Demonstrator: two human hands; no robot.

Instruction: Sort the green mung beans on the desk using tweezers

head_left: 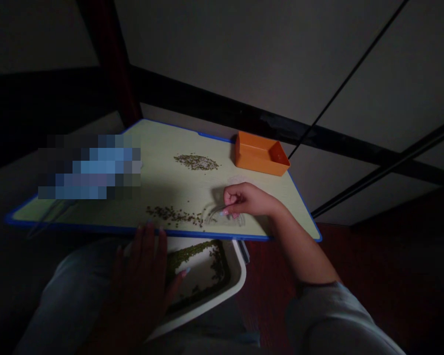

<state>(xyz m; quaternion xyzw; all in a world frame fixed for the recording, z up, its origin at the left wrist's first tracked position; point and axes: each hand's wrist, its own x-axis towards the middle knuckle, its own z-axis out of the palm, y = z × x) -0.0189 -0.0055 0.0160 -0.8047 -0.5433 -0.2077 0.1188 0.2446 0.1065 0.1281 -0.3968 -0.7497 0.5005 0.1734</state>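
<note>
My right hand is over the front of the pale table, thumb and fingers pinched together. What they hold, if anything, is too small to make out. Just left of those fingertips, a loose strip of dark bean-like grains lies along the near edge. My left hand is in shadow with its fingers stretched out, fingertips by the table's blue rim. It reaches across the left part of a white basin, which holds small green grains. Further back on the table lies a pile of greenish grains.
An orange rectangular box stands at the table's back right corner. A blurred-out blue patch covers the left side. Behind the table are pale panels with dark bands. Reddish floor shows at the right.
</note>
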